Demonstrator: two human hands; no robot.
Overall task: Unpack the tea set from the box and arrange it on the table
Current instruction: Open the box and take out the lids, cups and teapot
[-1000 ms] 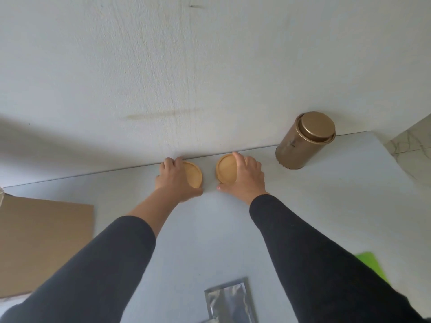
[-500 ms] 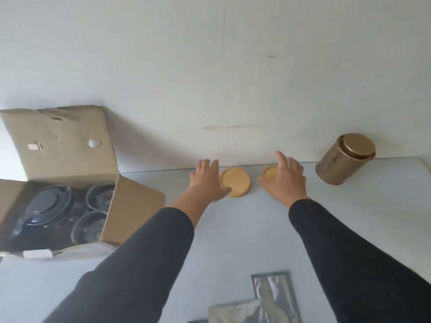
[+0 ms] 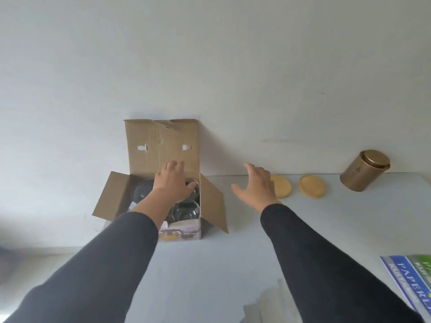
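Reaching into the box (image 3: pixel 163 145) at the bench's (image 3: pixel 233 264) back edge.
Left hand (image 3: pixel 171 183) spreading loose over a glass cup (image 3: pixel 194 186), gripping nothing yet; right hand (image 3: pixel 255 188) hovering open-fingered near the coasters (image 3: pixel 311 188), ready for steadying.

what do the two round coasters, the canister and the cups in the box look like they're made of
The two round tan coasters look like matte wood or bamboo: pale, unglossy, raised rims. The gold cylindrical canister looks like brushed metal, with a soft sheen. The clear cups in the cardboard box look like glass: see-through with bright rim glints.
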